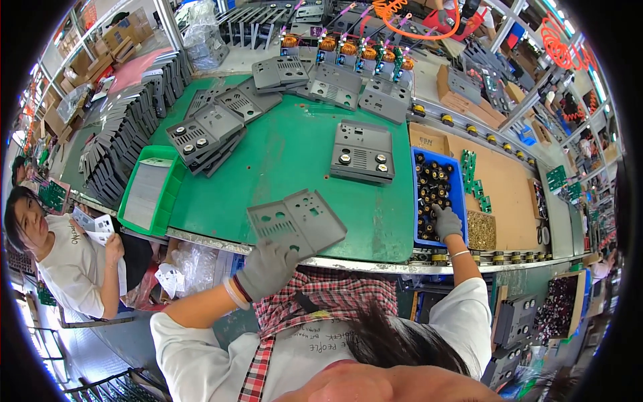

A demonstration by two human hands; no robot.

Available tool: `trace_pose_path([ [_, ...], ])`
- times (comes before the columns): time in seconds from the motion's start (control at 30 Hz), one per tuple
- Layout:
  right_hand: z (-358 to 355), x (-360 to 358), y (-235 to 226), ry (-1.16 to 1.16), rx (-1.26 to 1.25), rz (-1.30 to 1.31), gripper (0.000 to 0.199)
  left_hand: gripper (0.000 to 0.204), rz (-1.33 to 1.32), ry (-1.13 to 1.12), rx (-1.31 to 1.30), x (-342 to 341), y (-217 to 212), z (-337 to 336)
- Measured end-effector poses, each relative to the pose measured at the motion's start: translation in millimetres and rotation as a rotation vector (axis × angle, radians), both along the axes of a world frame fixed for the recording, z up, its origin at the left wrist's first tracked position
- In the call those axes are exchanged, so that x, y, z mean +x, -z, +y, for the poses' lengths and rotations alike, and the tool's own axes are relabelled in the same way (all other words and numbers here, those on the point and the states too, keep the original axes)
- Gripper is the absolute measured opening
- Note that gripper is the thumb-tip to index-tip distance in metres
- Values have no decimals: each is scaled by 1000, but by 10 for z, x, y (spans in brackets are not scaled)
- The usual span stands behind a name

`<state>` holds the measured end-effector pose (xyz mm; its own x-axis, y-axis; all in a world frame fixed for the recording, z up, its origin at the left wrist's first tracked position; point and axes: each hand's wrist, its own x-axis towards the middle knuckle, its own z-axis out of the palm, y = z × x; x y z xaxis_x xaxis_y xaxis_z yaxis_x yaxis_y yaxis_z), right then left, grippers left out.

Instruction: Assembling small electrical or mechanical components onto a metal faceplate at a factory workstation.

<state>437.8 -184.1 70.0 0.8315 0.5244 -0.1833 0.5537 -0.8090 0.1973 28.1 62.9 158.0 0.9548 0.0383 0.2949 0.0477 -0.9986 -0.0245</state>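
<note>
My gloved left hand (269, 269) grips the near edge of a grey metal panel (315, 221), tilted over the front of the green work mat (268, 171). The panel has round holes, slots and a raised far edge. My gloved right hand (447, 222) reaches into a blue bin (461, 175) of small black parts with brass-coloured centres (432, 187). Its fingers are curled among the parts; what they pinch is hidden. Beyond the held panel lies a stack of grey panels (363, 151) with two round fittings on the top one.
More grey panels (207, 130) lie at the far left of the mat. A green tray (175, 175) stands at the left edge. Right of the blue bin are green circuit boards (468, 167) and small brass pieces (481, 230). Another person (80, 248) sits at left holding a panel.
</note>
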Motion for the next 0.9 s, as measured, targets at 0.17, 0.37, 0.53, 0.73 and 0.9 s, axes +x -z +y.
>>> trace_pose_path([
  [0.17, 89, -143, -212, 109, 462, -15, 40, 24, -5, -80, -7, 58, 485, -274],
  [0.37, 730, -1082, -517, -477, 634, 168, 40, 29, 166, -162, -190, 341, 714, -673],
  [0.53, 1090, -1212, -202, -483, 523, 74, 39, 41, 48, -106, -179, 544, 723, -741],
  [0.73, 1130, -1377, -474, -482, 914, 75, 37, 44, 91, -29, -239, 588, 764, -744],
  [0.9, 1074, -1783, -807, -360, 1176, 367, 38, 24, -214, 11, -692, 633, 601, -427],
])
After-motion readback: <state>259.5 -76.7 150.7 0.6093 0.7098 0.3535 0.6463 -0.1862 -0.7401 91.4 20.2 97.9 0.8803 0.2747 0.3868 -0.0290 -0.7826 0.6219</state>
